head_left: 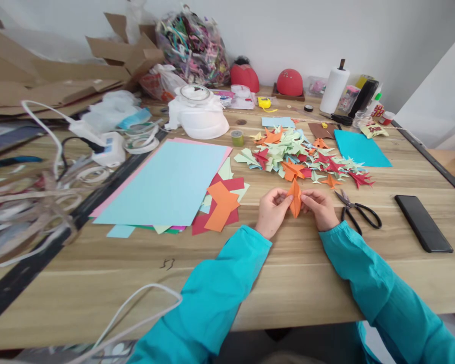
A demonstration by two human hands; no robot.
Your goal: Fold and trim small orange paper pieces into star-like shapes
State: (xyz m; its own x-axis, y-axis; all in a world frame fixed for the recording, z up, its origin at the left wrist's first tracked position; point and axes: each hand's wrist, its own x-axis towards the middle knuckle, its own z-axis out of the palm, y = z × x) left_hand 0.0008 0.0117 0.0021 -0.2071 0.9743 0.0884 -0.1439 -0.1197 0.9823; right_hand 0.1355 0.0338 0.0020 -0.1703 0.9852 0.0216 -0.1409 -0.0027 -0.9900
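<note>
Between my two hands is a piece of folded orange paper (pixel 295 199), a narrow diamond standing point up with a crease down its middle. My left hand (pixel 273 210) pinches its left edge between thumb and fingers. On the right edge, my right hand (pixel 320 208) grips it the same way. Just beyond lies a heap of folded paper cranes (pixel 284 146) in pale green, orange, red and light blue. Black-handled scissors (pixel 354 208) rest partly open by my right wrist. Left of my hands are loose orange paper pieces (pixel 222 205) over red and green ones.
A stack of light blue and pink sheets (pixel 163 182) lies left. A phone (pixel 423 223) is at the right, with a turquoise sheet (pixel 362 148) behind it. Farther back stand a thread spool (pixel 237 138), a yellow tape measure (pixel 264 103) and a white roll (pixel 334 91). Cords and strips clutter the far left.
</note>
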